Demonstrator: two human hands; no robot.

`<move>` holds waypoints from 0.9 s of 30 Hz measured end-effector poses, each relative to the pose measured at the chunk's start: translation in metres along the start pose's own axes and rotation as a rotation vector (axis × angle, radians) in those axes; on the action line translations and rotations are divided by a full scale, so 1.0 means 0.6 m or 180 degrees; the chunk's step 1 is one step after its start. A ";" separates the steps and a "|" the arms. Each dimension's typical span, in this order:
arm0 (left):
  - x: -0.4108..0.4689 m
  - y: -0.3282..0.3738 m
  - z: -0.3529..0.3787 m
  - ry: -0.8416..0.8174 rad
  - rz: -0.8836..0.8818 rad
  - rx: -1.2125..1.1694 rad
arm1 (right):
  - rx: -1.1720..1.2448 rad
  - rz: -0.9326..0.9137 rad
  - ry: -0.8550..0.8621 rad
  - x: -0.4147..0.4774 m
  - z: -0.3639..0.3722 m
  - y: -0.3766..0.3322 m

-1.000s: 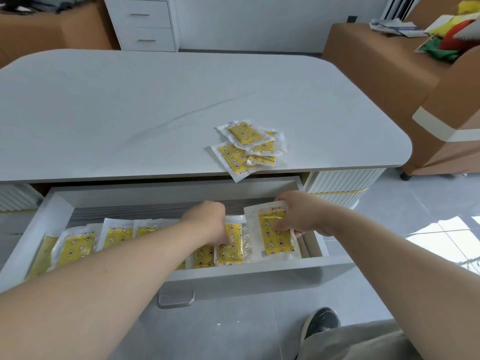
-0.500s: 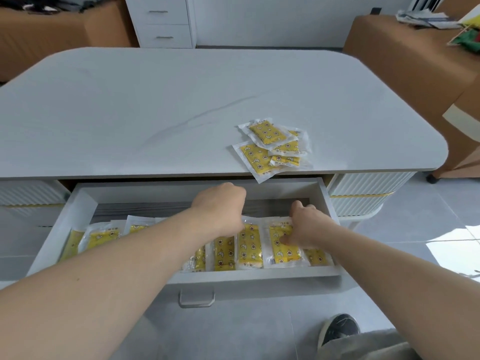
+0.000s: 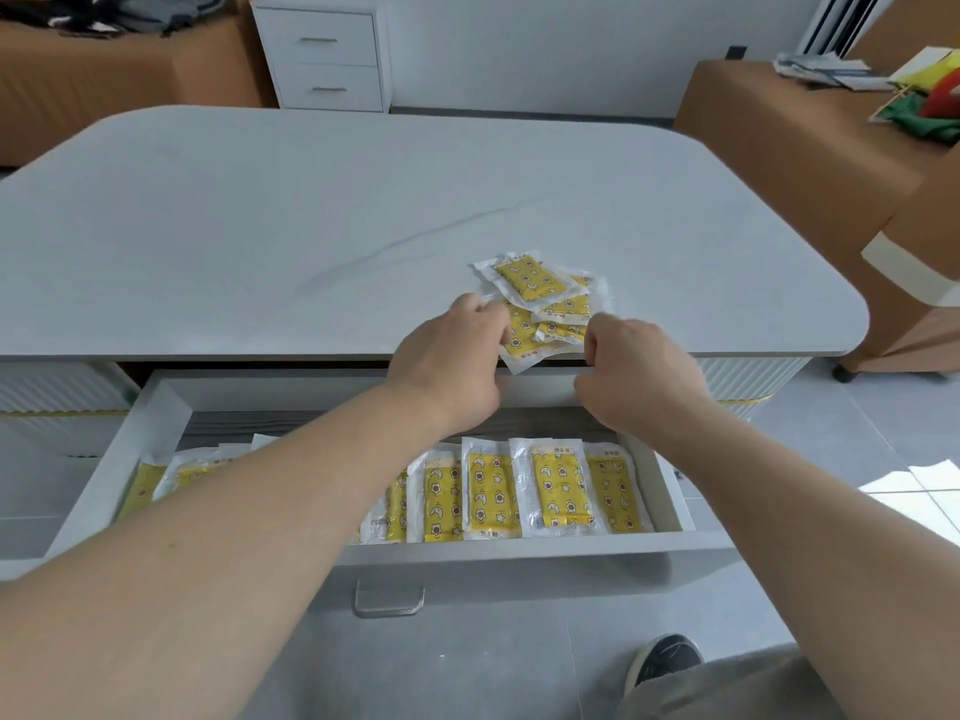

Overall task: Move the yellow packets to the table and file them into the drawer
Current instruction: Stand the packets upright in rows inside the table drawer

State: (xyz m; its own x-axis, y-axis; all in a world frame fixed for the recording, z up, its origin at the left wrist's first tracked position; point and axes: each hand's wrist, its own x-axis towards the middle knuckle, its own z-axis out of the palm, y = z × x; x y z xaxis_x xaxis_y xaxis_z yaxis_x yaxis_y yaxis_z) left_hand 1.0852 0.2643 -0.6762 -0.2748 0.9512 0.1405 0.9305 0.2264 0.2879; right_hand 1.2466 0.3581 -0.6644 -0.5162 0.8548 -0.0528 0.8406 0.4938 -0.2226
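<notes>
- at the front edge of the table [image 3: 311, 226], right of centre, lies a loose pile of packets [image 3: 540, 288]; its lowest packet overhangs the edge, above the open drawer [image 3: 467, 552].
- markings: each packet is a clear wrapper over a yellow pad printed with moons, stars and small brown shapes. a line of small print runs along the white ends of the packets in the drawer; it is too small to read. no brand name can be made out.
- left hand [image 3: 457, 366]: fingers curled tight, thumb on top, closed narrowly on the left edge of the pile at the lower packets.
- right hand [image 3: 639, 371]: fingers curled in, knuckles up, fingertips at the right edge of the pile. whether they have closed on a packet cannot be told; the hand hides the contact.
- both forearms pass over the drawer, which is pulled out below the table top.
- drawer contents: a row of filed packets [image 3: 493, 491] side by side along the front wall, overlapping, long sides front to back. the left forearm hides the middle of the row.
- a metal handle [image 3: 388, 601] is on the drawer front.
- a white cabinet [image 3: 327, 59] with two drawers stands against the far wall.
</notes>
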 end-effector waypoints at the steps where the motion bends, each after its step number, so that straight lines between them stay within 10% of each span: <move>1: 0.001 0.004 0.004 0.0018 0.0128 0.0070 | -0.0045 -0.0029 0.0147 0.004 -0.005 0.002; 13: 0.022 -0.009 0.043 0.0391 0.0629 0.0471 | -0.0557 -0.0107 0.0419 0.059 0.012 0.005; 27: 0.013 -0.003 -0.022 0.0933 -0.0781 -0.2534 | 0.2887 0.0321 0.0802 0.011 -0.058 -0.011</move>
State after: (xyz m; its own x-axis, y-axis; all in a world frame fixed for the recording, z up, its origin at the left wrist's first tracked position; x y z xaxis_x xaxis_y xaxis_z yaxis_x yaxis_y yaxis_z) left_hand 1.0779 0.2687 -0.6629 -0.5975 0.7781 0.1940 0.4224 0.0997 0.9009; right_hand 1.2435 0.3657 -0.6296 -0.3082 0.9483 0.0750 0.3764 0.1940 -0.9059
